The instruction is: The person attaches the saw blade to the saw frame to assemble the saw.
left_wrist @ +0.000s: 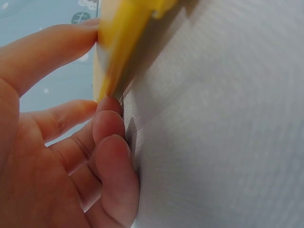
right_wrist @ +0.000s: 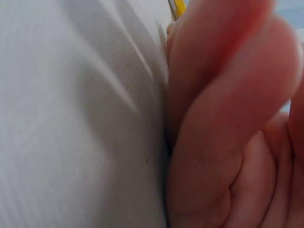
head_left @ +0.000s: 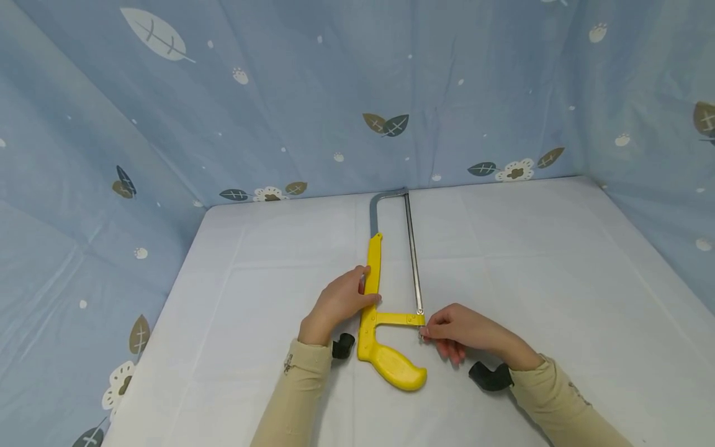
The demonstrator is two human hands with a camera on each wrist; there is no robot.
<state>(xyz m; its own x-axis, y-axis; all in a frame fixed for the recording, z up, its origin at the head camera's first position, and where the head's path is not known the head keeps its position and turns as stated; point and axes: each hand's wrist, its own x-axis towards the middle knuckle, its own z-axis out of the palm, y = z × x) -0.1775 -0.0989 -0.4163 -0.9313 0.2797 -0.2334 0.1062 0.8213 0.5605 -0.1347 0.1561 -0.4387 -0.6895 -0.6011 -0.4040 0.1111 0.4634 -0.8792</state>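
Head view: I see hacksaw [head_left: 393, 319] lying mid-worktop [head_left: 251, 298], blade [head_left: 413, 251] pointing twelve o'clock to far edge, handle [head_left: 399, 369] at six. Left hand [head_left: 337, 301] grips frame [head_left: 373, 261]; right hand [head_left: 466, 326] pinches screw [head_left: 421, 336] at blade's six o'clock end. Step, I judge: adjusting screw; next move calls for steady frame, small turns. Open room at three and nine.

Left wrist: fingers [left_wrist: 116, 175] against yellow frame.

Right wrist: fingers curled, screw hidden.
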